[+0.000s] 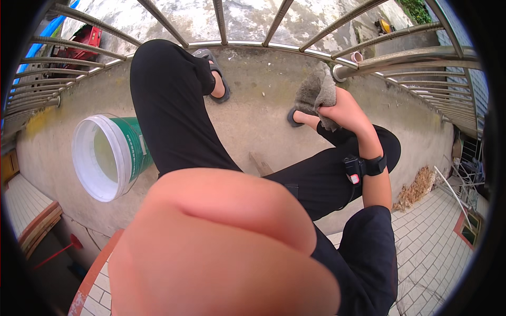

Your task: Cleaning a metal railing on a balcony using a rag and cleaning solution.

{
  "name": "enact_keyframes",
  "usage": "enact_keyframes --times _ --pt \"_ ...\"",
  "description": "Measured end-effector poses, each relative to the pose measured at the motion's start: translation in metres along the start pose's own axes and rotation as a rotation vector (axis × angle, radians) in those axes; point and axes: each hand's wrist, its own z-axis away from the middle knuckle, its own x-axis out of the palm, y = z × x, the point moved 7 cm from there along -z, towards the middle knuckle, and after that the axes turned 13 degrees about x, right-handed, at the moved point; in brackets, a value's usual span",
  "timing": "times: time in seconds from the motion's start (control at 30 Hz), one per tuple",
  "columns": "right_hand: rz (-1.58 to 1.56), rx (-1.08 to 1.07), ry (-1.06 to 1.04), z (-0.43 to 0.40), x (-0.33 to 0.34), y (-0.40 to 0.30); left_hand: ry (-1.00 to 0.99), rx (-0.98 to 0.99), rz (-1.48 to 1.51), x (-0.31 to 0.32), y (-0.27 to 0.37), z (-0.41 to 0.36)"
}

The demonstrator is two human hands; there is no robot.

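Observation:
My right hand [344, 110], at the right, grips a crumpled grey cloth [314, 91] just inside the metal railing. A black strap with a small device [357, 168] sits on that wrist. Very close to the camera, my left hand [225, 237] appears as a large, blurred, bent shape over the lower middle; its fingers cannot be made out. A green and white plastic bucket [104, 158] stands left of my knee, holding some cloudy liquid. Between my legs, part of a wooden piece [259, 164] shows, partly hidden.
Metal railing bars [221, 21] curve around the concrete floor [245, 118]. Beyond them lies a paved yard with a red vehicle [85, 41] at upper left. A white pipe end [339, 74] is near the railing. At right are dry brown fibres [415, 187] and a metal frame [468, 179].

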Motion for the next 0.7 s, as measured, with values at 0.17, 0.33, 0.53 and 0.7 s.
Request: enact_keyframes --times 0.17,0.33,0.53,0.7 --pt "0.009 0.016 -0.011 0.0 0.001 0.002 0.006 -0.015 0.014 -0.002 -0.001 0.002" --pt "0.015 0.029 -0.003 0.001 0.0 0.004 0.01 -0.028 0.037 -0.003 -0.003 0.003" --pt "0.013 0.01 0.009 0.0 -0.001 0.003 0.014 -0.041 0.052 -0.006 -0.006 0.004" --pt "0.002 -0.042 0.017 -0.002 0.002 -0.008 0.017 -0.055 0.056 -0.01 -0.008 0.005"
